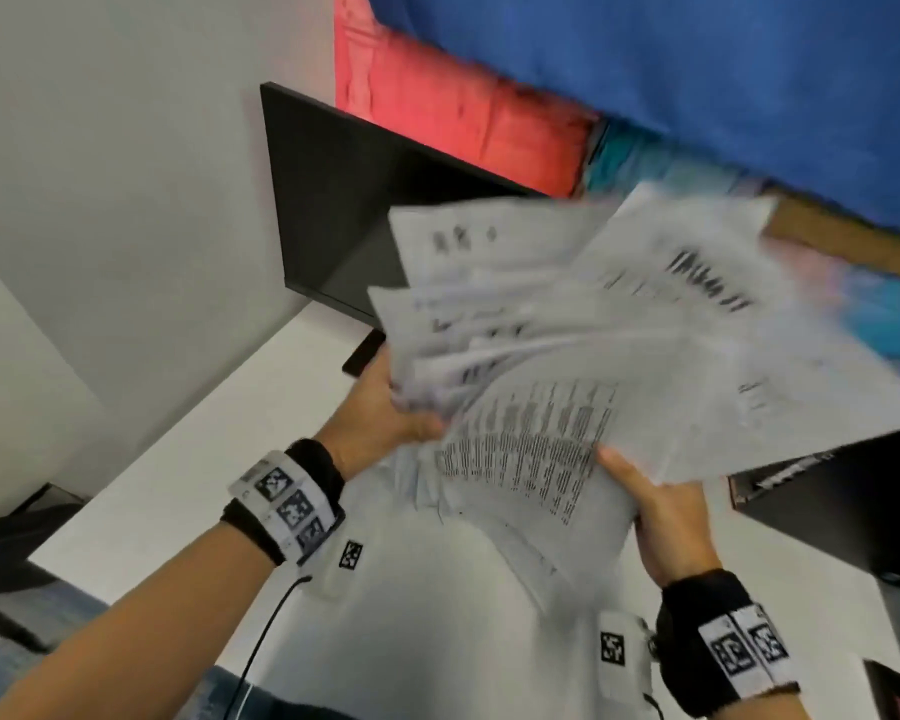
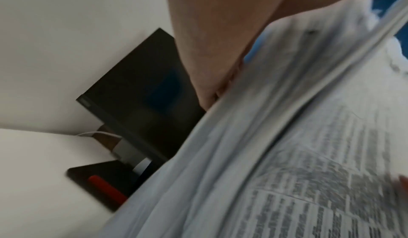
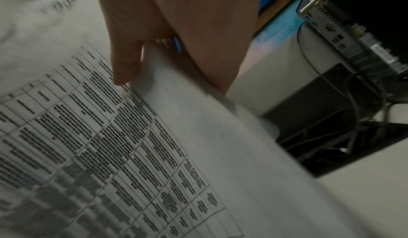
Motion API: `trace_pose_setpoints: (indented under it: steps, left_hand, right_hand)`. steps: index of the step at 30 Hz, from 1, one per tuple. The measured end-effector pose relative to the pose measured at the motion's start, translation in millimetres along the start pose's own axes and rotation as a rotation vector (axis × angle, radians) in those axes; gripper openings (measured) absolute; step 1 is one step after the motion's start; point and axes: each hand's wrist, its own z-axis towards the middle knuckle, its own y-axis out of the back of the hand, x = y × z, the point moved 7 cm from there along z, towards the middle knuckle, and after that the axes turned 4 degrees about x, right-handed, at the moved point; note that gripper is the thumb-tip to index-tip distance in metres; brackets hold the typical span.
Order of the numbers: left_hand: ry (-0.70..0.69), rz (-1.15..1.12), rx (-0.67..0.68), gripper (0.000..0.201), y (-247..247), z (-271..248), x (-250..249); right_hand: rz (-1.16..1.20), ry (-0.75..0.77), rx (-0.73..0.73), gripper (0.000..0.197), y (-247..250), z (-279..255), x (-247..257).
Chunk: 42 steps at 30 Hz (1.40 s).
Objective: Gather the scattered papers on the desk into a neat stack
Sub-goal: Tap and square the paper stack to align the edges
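Observation:
A fanned bundle of printed white papers point(image 1: 583, 356) is lifted above the white desk point(image 1: 188, 485), blurred by motion. My left hand point(image 1: 385, 407) grips its left edge, thumb on top. My right hand point(image 1: 655, 506) holds its lower right edge, thumb on the sheets and fingers hidden underneath. In the left wrist view the papers point(image 2: 276, 154) fill the right half below my hand point(image 2: 212, 58). The right wrist view shows my thumb point(image 3: 125, 62) pressing on a sheet with a printed table point(image 3: 110, 145).
A black monitor point(image 1: 344, 210) stands at the back of the desk against the wall, a dark phone point(image 1: 363, 353) below it. A black computer case point(image 1: 842, 506) sits to the right, with cables point(image 3: 344, 119) behind it. Red and blue fabric point(image 1: 645, 59) hangs beyond.

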Motion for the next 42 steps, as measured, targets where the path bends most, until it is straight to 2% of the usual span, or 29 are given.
trace_pose_setpoints:
  steps: [1,2,4,5,9,12,13,15,16,18,21,23,24,27,29,32,37,42]
  left_hand:
    - [0.06,0.039,0.042,0.116,-5,-4,15]
    - [0.106,0.078,0.071,0.111,-12,-6,27]
    - [0.126,0.181,0.018,0.084,-26,-3,27]
    - [0.125,0.176,-0.02,0.08,-31,2,24]
    - [-0.022,-0.111,-0.119,0.101,-30,23,-5]
    - [-0.098,-0.189,-0.018,0.118,-14,29,-18]
    - [-0.078,-0.126,0.059,0.122,-13,27,-19]
    - [0.013,0.138,0.203,0.128,-16,25,-9]
    - [0.056,0.25,0.207,0.127,-16,27,-2]
    - [0.085,0.313,0.117,0.112,-17,35,-4]
    - [0.038,0.201,-0.02,0.074,-20,47,-11]
    - [-0.004,0.105,-0.1,0.051,-27,47,-15]
    - [-0.027,0.07,-0.137,0.046,-31,45,-19]
    - [-0.091,-0.015,-0.236,0.053,-32,39,-24]
    - [-0.105,-0.025,-0.28,0.061,-22,35,-17]
    - [-0.058,0.058,-0.284,0.067,-12,33,1]
    - [0.023,0.013,-0.262,0.06,-8,45,27]
    - [0.093,0.074,-0.146,0.045,-7,56,35]
  right_hand:
    - [-0.061,-0.049,0.001,0.067,0,-2,-14]
    - [-0.106,-0.075,-0.008,0.068,0,-1,-25]
    - [-0.149,-0.065,-0.034,0.063,-4,1,-34]
    - [-0.155,-0.026,-0.047,0.058,-7,4,-30]
    - [-0.074,0.086,-0.122,0.046,-4,14,0]
    - [0.032,0.138,-0.194,0.037,11,15,24]
    - [0.078,0.133,-0.218,0.035,17,17,25]
    - [0.147,0.097,-0.219,0.034,25,19,23]
    - [0.155,0.074,-0.197,0.034,25,20,21]
    - [0.156,0.043,-0.124,0.032,19,21,20]
    - [0.151,0.004,-0.035,0.031,4,19,21]
    - [0.112,0.037,-0.039,0.039,-4,17,25]
    - [0.087,0.08,-0.059,0.045,-7,17,27]
    - [0.022,0.164,-0.097,0.055,-10,15,26]
    - [-0.05,0.127,-0.055,0.063,-15,12,17]
    - [-0.108,0.054,0.021,0.063,-19,14,-3]
    - [-0.085,-0.002,-0.018,0.084,-11,28,-23]
    - [-0.059,-0.108,0.012,0.06,-4,28,-37]
